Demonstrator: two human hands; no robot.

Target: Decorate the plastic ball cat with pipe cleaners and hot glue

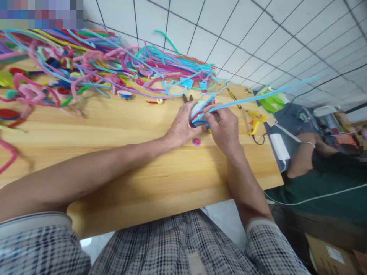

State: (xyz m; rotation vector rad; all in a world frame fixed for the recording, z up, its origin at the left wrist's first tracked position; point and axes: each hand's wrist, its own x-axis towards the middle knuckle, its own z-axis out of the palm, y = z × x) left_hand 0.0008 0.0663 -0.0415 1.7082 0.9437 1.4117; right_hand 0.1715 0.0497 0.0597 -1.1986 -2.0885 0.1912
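My left hand [183, 124] is closed around a small bundle of coiled pipe cleaners [197, 115] in red, blue and pale tones. Close beside it, my right hand [225, 124] pinches a light blue pipe cleaner [258, 97], whose long free end points up and to the right. Part of the bundle is hidden by my fingers. Just below the hands, a small pink and purple coil [196, 142] lies on the wooden table [143, 179]. Dark tool tips, perhaps of pliers [187, 98], show behind my left hand.
Heaps of coloured pipe cleaners [100, 61] fill the table's back left along the tiled wall [223, 34]. A yellow glue gun [256, 121] and a yellow-black cutter knife [233, 97] lie to the right. Past the right edge, another person's arm [304, 156] is near a white box-shaped device [279, 147].
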